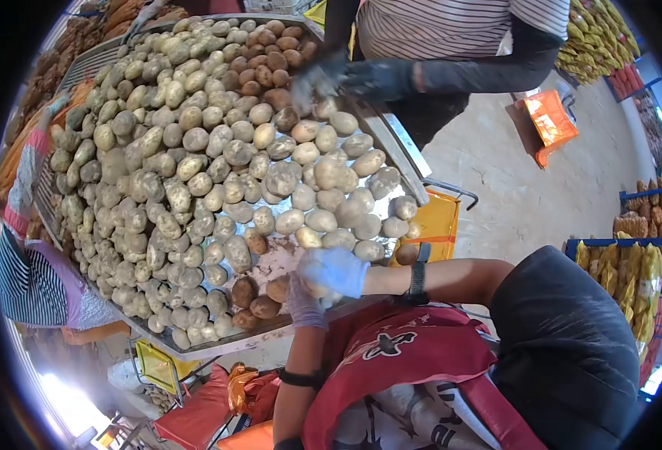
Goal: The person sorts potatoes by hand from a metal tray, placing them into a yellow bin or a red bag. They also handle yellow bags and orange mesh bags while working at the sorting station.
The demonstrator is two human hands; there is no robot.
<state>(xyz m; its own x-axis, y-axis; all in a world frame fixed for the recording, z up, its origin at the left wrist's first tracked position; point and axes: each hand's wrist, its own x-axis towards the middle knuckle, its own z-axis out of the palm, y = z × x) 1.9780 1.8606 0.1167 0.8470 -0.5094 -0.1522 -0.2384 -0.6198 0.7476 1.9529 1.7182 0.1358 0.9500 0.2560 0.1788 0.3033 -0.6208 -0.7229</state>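
Note:
My right hand (335,271), in a pale blue glove, is blurred by motion above the potatoes at the table's near edge. Just below it is my left hand (305,303), in a lavender glove, its fingers partly covered by the right hand. A pale potato (316,289) shows between the two hands; I cannot make out which hand grips it, if either. Left of them lie several brown potatoes (264,307). Most of the sorting table (275,259) is heaped with dusty, pale potatoes (154,180).
Across the table, a person in a striped shirt (436,30) handles potatoes with dark gloves (368,79). Another person's sleeve (23,180) reaches in from the left. Reddish-brown potatoes (267,64) form a pile at the far side. A yellow-orange bag (436,221) hangs beside the table's right edge.

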